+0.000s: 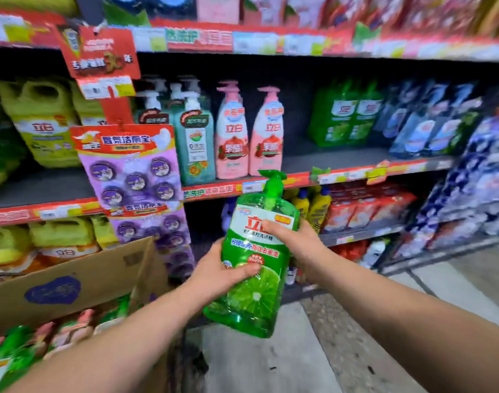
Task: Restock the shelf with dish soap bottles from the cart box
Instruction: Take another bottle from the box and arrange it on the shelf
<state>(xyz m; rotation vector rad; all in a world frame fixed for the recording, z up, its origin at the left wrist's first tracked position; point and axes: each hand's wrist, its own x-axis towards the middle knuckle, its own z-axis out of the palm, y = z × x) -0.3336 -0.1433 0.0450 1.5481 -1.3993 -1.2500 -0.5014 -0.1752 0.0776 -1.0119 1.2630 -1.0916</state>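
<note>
You hold the green soap bottle [254, 296] centre frame, tilted (pump up). Left hand [214, 276] fingers wrap its lower body, right hand [299, 239] grips the label. Box [72, 285] lower left, shelf [342, 160] behind.

Red brand characters "立白" on the white label of the green dish soap bottle [254, 279], second character half hidden by the right hand [296, 239]; lower down, "99.99%" in a small red circle. Same "立白" in red on two pink pump bottles [232, 131], on a yellow jug [41, 123] and on green refill packs [346, 114]. Shelf price strips [353, 175] and hanging red sign [101, 52] too blurred to read.
</note>
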